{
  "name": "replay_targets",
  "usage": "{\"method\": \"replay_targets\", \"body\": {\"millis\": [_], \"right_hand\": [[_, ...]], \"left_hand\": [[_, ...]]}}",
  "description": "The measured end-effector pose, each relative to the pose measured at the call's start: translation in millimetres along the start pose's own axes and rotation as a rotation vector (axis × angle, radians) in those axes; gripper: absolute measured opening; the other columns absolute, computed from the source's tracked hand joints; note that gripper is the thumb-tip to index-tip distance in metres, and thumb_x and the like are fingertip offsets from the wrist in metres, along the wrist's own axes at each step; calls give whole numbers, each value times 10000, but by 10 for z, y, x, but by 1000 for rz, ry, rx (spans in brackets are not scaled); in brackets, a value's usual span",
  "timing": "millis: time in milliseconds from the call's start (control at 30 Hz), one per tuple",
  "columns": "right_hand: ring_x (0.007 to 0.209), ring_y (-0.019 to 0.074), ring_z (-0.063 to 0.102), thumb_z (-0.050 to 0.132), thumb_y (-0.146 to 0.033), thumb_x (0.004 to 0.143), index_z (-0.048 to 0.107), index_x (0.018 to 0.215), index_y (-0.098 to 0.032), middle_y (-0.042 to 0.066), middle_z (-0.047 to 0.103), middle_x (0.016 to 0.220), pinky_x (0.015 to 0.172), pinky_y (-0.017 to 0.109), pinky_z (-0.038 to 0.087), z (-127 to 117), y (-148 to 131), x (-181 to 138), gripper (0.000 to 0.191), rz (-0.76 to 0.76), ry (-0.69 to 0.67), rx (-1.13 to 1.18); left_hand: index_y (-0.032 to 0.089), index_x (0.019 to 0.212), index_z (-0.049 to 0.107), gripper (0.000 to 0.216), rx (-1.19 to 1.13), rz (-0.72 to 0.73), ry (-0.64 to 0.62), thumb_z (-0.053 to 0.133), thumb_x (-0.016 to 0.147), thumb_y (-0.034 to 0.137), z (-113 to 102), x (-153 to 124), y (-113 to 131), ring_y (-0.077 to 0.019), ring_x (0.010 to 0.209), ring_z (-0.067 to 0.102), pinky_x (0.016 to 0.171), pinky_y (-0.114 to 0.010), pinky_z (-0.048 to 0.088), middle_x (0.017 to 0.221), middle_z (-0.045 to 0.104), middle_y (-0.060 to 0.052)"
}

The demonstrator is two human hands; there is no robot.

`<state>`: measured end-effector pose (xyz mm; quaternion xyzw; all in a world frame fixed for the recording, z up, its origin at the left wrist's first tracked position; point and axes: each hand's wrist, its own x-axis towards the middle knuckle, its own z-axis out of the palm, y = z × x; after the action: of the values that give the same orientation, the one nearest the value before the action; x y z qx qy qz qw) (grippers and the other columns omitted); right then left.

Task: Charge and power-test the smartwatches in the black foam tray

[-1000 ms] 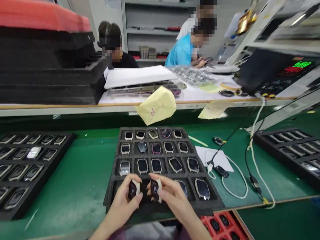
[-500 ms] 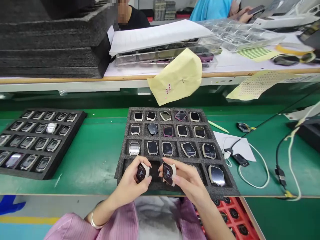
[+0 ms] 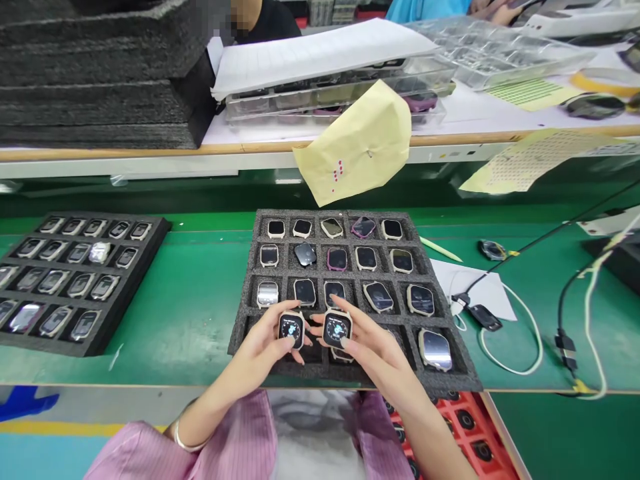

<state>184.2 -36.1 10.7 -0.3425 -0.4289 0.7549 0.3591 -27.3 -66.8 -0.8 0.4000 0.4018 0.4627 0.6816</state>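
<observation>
My left hand (image 3: 270, 343) grips a smartwatch (image 3: 291, 328) by its edges, the lit screen facing up with a blue figure on a dark dial. A second smartwatch (image 3: 336, 327) with a similar lit dial is held in my right hand (image 3: 373, 343), its thumb at the lower edge of the screen. Both watches have pale cases and no straps, and they sit side by side above the front row of a black foam tray (image 3: 240, 327). More watch bodies, mostly dark-screened, lie in the tray's compartments. My hands cover part of the front row.
Another foam tray of watches (image 3: 95, 333) lies to the left. On the right are a white cable (image 3: 537, 340), a black connector (image 3: 484, 318), white paper (image 3: 475, 280) and a pale green pen (image 3: 440, 249). Stacked black foam (image 3: 100, 113) stands on the shelf. A red tray (image 3: 475, 427) sits below the table edge.
Both watches have turned from tilted, facing partly sideways, to screens facing up toward me. The lit dials now show plainly. My hands stay closed on them, and the view has shifted slightly.
</observation>
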Motion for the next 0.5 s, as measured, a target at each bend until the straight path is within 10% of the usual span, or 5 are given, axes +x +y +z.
{"method": "replay_targets", "body": {"millis": [500], "right_hand": [[1050,247,677,577,-220,947,505,1363,-300,70,643,1263,874,353,567,32,52,39,430,-43,-9,76]], "left_hand": [[268,1266,540,357,-36,-17,8,543,913,213,-16,-28,55,-185,933,649,739,-274,600,1114,634,-55]]}}
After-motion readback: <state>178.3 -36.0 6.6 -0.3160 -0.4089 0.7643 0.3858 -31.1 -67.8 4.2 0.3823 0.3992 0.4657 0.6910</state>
